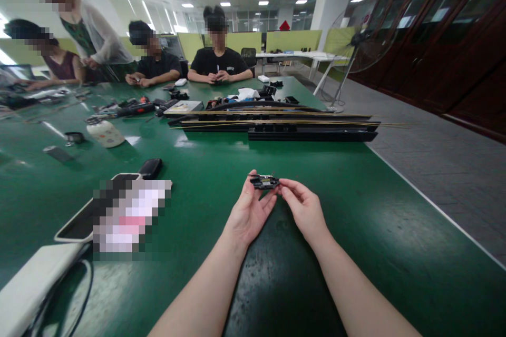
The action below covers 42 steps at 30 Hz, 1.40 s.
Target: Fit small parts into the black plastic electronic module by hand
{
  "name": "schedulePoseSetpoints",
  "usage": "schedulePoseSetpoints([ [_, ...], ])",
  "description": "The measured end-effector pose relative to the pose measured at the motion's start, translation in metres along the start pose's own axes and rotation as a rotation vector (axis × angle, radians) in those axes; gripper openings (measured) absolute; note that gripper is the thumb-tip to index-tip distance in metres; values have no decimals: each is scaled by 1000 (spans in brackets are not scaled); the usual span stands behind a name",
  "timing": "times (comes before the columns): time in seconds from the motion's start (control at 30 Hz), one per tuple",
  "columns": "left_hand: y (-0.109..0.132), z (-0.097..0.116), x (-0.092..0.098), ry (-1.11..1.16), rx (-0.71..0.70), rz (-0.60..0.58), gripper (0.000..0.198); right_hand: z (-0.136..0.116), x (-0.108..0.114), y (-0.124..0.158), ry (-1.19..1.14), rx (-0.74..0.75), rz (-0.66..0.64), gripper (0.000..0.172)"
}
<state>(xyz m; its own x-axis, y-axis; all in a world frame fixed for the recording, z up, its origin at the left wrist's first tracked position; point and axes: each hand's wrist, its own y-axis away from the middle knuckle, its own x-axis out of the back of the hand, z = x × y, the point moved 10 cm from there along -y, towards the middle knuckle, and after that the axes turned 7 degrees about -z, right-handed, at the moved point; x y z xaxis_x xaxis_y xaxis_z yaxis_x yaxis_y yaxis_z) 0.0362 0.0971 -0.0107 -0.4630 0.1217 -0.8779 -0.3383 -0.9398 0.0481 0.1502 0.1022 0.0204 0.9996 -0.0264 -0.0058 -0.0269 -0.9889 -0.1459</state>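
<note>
Between my two hands, above the green table (316, 216), is a small black part with metal and yellowish details inside (265, 182); its exact kind I cannot make out. My left hand (249, 210) grips its left end between thumb and fingers, the palm turned up. At its right end, the thumb and forefinger of my right hand (304, 205) pinch the tip. The part lies roughly level.
Long black rails (312, 136) with thin brass-coloured rods lie across the table ahead. Left are a phone (98, 208), a white box (35, 279) with cables, and a cream jar (106, 132). Several people sit or stand beyond; a fan (358, 39) stands right.
</note>
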Motion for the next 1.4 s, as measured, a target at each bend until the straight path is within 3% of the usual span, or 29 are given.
schedulePoseSetpoints([
  [0.37, 0, -1, 4, 1, 9, 30, 35, 4, -1, -1, 8, 14, -9, 22],
  [0.6, -1, -6, 8, -94, 37, 71, 35, 6, 6, -1, 154, 14, 30, 23],
  [0.93, -1, -6, 0, -122, 29, 48, 37, -27, -13, 9, 460, 272, -89, 27],
  [1.13, -2, -7, 0, -151, 7, 42, 33, -23, -13, 7, 504, 263, -100, 24],
  [1.4, -4, -11, 10, -89, 44, 128, 24, -16, -18, 6, 598, 221, -164, 20],
])
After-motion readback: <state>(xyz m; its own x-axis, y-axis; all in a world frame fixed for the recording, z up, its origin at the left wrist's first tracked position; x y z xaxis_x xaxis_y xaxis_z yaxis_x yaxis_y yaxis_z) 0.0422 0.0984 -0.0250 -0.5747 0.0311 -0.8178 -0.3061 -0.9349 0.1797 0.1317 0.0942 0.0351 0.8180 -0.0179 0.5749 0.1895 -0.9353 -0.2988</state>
